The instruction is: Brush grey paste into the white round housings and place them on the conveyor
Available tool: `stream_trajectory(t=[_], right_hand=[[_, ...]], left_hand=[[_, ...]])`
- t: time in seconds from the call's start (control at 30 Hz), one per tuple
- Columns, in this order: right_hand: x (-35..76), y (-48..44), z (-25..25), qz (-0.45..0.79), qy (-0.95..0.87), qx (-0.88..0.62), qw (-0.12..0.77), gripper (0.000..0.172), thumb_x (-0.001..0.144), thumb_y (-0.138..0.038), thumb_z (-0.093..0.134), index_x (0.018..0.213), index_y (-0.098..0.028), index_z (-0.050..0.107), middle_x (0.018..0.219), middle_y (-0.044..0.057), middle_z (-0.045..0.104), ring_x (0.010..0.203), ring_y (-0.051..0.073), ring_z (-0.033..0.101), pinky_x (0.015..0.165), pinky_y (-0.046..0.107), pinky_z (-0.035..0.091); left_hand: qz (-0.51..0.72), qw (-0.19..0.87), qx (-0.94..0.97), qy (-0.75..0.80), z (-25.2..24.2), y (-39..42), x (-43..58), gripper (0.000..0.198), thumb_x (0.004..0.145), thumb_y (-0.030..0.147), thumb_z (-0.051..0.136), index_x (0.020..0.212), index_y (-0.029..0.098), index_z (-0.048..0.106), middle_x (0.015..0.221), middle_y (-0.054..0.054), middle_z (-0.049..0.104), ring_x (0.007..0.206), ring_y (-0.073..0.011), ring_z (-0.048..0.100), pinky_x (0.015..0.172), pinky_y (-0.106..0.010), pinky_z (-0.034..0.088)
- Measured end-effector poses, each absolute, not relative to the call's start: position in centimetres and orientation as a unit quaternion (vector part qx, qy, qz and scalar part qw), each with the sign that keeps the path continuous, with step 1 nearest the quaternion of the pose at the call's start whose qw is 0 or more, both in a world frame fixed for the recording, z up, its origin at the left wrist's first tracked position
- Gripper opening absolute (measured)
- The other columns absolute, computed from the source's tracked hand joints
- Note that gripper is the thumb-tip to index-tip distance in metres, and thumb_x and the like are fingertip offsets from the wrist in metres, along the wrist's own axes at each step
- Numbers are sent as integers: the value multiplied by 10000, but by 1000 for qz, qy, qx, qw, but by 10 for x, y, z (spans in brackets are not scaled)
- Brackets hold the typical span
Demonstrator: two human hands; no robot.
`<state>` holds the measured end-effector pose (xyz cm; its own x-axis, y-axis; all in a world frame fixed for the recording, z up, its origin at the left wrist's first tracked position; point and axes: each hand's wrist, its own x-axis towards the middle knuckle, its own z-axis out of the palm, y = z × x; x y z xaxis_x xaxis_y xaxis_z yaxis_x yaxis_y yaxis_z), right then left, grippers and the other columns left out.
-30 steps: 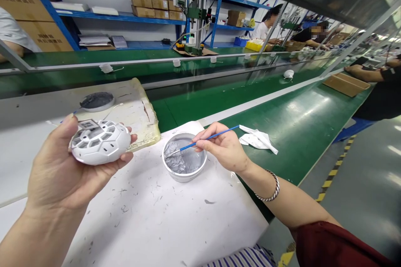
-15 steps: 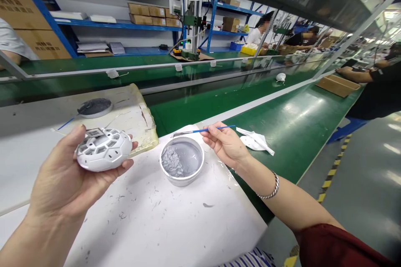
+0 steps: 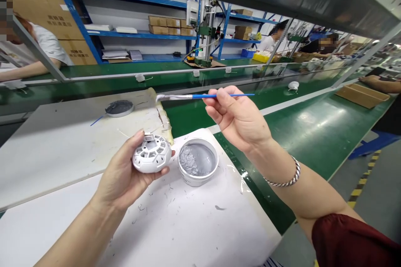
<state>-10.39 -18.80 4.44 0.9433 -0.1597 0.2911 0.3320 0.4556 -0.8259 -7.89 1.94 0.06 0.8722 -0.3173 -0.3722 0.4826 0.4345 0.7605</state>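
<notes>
My left hand (image 3: 123, 177) is shut around a round white perforated plastic housing (image 3: 152, 153), which has a small label (image 3: 149, 137) at its top edge. My right hand (image 3: 238, 117) pinches a thin blue-handled brush (image 3: 216, 96) and holds it up in the air. Grey paste coats the brush's bristles (image 3: 171, 97). Below and left of that hand stands an open round tin of grey paste (image 3: 198, 162), touched by neither hand. The tin rests on a paste-flecked white worktop (image 3: 175, 221), close to the housing.
Further left, a dark paste dish (image 3: 119, 108) and another blue brush (image 3: 97, 120) lie by a stained cream mat (image 3: 158, 119). Behind runs a green conveyor belt (image 3: 300, 133) with a cardboard tray (image 3: 361, 96). Co-workers sit along it, with blue shelves of boxes beyond.
My right hand has risen and moved away from the tin, lifting the brush higher. My left hand has carried the housing closer to the tin. The whole view has shifted as my head moved.
</notes>
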Motion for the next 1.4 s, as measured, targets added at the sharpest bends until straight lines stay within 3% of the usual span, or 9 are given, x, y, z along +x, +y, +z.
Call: stream_trajectory(t=[0.17, 0.43, 0.57, 0.77, 0.97, 1.13, 1.27, 1.4], right_hand=[[-113, -180, 27, -126, -103, -515, 841, 142, 771, -197, 740, 751, -182, 601, 792, -53, 724, 731, 64, 708, 671, 127, 598], [-121, -177, 14, -121, -89, -578, 802, 177, 758, -232, 754, 777, -174, 587, 808, -24, 715, 708, 85, 705, 672, 175, 612], [-127, -177, 16, -156, -138, -627, 751, 151, 780, -184, 728, 801, -193, 578, 856, -13, 715, 823, 126, 712, 723, 235, 622], [-139, -181, 24, -207, -280, -719, 601, 124, 826, -87, 642, 836, -206, 611, 932, 18, 713, 936, 171, 701, 865, 347, 601], [-141, -194, 49, -140, -427, -805, 387, 196, 874, -78, 532, 901, -222, 662, 1012, 10, 727, 1003, 143, 685, 907, 271, 569], [-143, -198, 66, -139, -383, -798, 444, 110, 830, -217, 630, 848, -285, 715, 892, -59, 741, 860, 115, 716, 847, 213, 570], [-147, -199, 72, -151, -427, -780, 433, 180, 918, -226, 516, 888, -236, 693, 1002, -23, 732, 985, 133, 689, 907, 287, 563], [-143, -200, 70, -333, -389, -759, 403, 207, 817, -132, 652, 925, -300, 705, 939, -54, 736, 861, 137, 711, 772, 241, 597]], left_hand=[[-251, 843, 468, 87, 3, 18, -84, 181, 847, 304, 575, 971, 173, 585, 907, -135, 677, 769, -364, 685, 440, -366, 518], [-269, 843, 462, 60, 2, 21, -89, 219, 844, 336, 593, 950, 147, 622, 934, -136, 689, 723, -315, 681, 425, -342, 518], [-274, 840, 466, 54, 1, 18, -89, 211, 842, 343, 595, 893, 144, 643, 919, -126, 684, 729, -303, 675, 425, -348, 526], [-271, 840, 468, 51, -1, 18, -89, 185, 824, 341, 621, 870, 163, 642, 875, -100, 665, 735, -280, 660, 427, -340, 531], [-276, 838, 468, 51, -5, 19, -88, 181, 824, 339, 626, 828, 161, 653, 812, -77, 656, 625, -201, 608, 423, -330, 542], [-280, 834, 474, 34, -5, 19, -86, 165, 839, 331, 611, 857, 174, 657, 809, -75, 663, 647, -210, 619, 423, -327, 541], [-282, 841, 461, 18, -4, 22, -86, 159, 821, 337, 635, 844, 180, 645, 831, -73, 669, 682, -236, 648, 421, -313, 529], [-302, 835, 460, 9, 0, 22, -86, 257, 776, 372, 675, 951, 184, 658, 922, -108, 677, 709, -298, 667, 387, -316, 497]])
